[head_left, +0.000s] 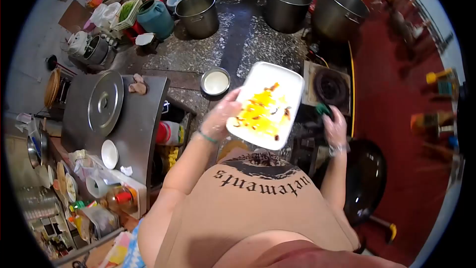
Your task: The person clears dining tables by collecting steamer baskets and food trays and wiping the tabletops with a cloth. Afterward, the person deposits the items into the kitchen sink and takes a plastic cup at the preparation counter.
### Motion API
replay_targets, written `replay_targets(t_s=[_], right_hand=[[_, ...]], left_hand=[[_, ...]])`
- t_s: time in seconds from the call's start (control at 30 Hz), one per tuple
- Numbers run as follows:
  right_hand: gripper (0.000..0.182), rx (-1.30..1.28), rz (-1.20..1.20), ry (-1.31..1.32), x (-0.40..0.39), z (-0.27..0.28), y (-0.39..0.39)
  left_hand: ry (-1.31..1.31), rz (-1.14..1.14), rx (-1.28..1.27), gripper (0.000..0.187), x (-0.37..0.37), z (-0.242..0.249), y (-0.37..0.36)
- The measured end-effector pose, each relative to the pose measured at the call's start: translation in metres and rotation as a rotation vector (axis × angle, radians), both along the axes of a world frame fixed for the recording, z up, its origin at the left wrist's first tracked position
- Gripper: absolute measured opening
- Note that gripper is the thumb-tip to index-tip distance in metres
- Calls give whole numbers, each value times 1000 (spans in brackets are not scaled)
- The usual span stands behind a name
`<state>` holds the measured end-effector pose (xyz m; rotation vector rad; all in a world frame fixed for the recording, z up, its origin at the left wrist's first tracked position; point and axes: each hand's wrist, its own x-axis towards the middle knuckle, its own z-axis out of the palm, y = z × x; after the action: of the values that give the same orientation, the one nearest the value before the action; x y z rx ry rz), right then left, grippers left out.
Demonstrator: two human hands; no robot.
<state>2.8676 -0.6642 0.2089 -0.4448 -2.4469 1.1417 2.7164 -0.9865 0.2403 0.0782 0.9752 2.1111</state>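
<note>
My left hand, in a clear plastic glove, grips the left edge of a white rectangular tray tilted in front of my chest. Yellow-orange oily liquid with dark reddish bits lies in the tray. On the right, my right hand, also gloved, has its fingers closed at a small dark green thing, whose kind I cannot make out. That hand is beside a gas burner and above a large black wok.
Beyond the tray, a metal bowl of white liquid stands low. Big steel pots line the back, near a blue-green jar. At left, a steel table carries a round metal lid and a white bowl.
</note>
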Motion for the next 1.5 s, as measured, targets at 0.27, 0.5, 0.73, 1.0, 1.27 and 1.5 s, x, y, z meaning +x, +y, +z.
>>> replay_targets(t_s=[0.27, 0.5, 0.73, 1.0, 1.27, 1.5], right_hand=[[24, 172, 440, 47, -439, -4, 53], [29, 230, 65, -258, -613, -62, 215], [33, 183, -84, -429, -874, -105, 379], [34, 185, 505, -253, -1379, -49, 357], [30, 273, 566, -302, -1715, -47, 390], [37, 234, -57, -593, -1831, -79, 552]], left_hand=[[209, 403, -87, 59, -318, -32, 21], [53, 292, -63, 55, -635, -52, 169], [186, 357, -16, 47, -928, -47, 294], [218, 672, -229, 54, -1219, -23, 324], [106, 649, -210, 52, -1590, -97, 320], [-23, 543, -141, 41, -1897, -103, 449]])
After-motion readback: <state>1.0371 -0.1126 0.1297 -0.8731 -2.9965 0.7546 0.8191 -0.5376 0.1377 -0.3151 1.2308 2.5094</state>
